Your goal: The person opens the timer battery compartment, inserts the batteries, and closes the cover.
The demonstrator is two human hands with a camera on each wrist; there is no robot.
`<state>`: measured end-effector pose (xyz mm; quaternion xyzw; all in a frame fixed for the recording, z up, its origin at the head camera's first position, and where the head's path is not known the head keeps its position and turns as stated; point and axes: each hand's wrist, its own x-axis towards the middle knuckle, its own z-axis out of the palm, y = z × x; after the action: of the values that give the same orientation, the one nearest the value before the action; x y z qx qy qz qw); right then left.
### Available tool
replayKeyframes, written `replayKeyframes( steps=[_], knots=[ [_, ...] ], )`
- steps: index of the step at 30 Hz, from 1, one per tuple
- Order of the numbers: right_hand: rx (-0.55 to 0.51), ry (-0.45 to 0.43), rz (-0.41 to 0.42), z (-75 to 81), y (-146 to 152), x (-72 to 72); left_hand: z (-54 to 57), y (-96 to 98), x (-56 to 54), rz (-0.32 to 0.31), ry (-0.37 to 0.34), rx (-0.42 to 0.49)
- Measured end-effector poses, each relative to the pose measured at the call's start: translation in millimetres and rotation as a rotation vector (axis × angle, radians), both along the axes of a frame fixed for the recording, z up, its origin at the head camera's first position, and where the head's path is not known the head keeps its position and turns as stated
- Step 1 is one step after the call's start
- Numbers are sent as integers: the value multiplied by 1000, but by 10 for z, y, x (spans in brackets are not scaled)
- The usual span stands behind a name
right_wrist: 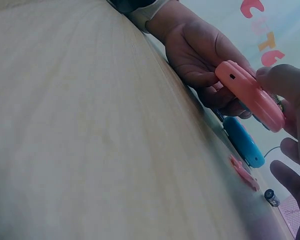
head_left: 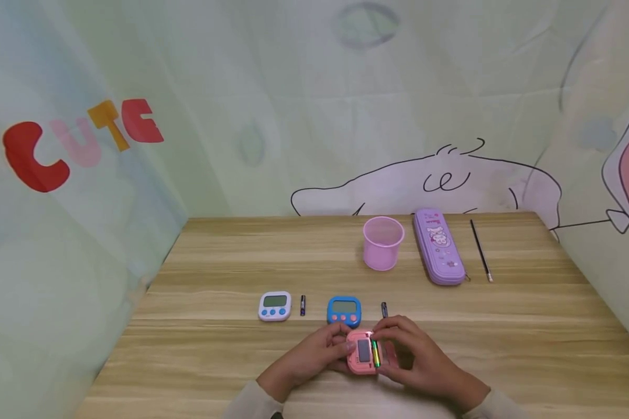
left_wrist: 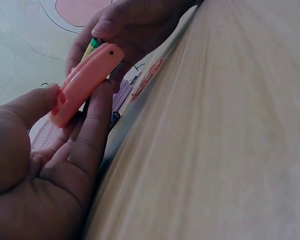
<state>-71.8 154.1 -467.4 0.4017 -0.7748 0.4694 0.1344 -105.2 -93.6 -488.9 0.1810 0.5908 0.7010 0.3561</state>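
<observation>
A pink digital timer (head_left: 360, 362) is held in my left hand (head_left: 318, 352), thumb on top and fingers beneath, its back facing up. The timer's battery slot shows uncovered, and a green-and-gold battery (head_left: 375, 354) lies along it, partly raised. My right hand (head_left: 424, 359) pinches this battery by its ends between thumb and fingers. In the left wrist view the battery's green end (left_wrist: 95, 43) sticks out past the timer's edge, under the right thumb. A loose pink battery cover (right_wrist: 244, 173) rests on the table below the hands.
Just beyond the hands lie a blue timer (head_left: 344, 311) and a dark battery (head_left: 384, 309). Left of them are a white timer (head_left: 275, 306) and another dark battery (head_left: 303, 305). Farther back stand a pink cup (head_left: 381, 256), a purple pencil case (head_left: 440, 250) and a black pencil (head_left: 480, 249).
</observation>
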Motion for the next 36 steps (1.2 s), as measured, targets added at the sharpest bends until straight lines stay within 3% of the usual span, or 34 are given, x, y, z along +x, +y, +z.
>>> replayKeyframes(
  steps=[11, 22, 36],
  knots=[
    [28, -43, -14, 21, 10, 17, 21, 8, 12, 6, -2, -3],
    [123, -77, -92, -294, 119, -72, 10, 10, -5, -4, 7, -6],
    [130, -50, -76, -300, 113, -107, -6, -7, -10, 4, 6, -13]
  ],
)
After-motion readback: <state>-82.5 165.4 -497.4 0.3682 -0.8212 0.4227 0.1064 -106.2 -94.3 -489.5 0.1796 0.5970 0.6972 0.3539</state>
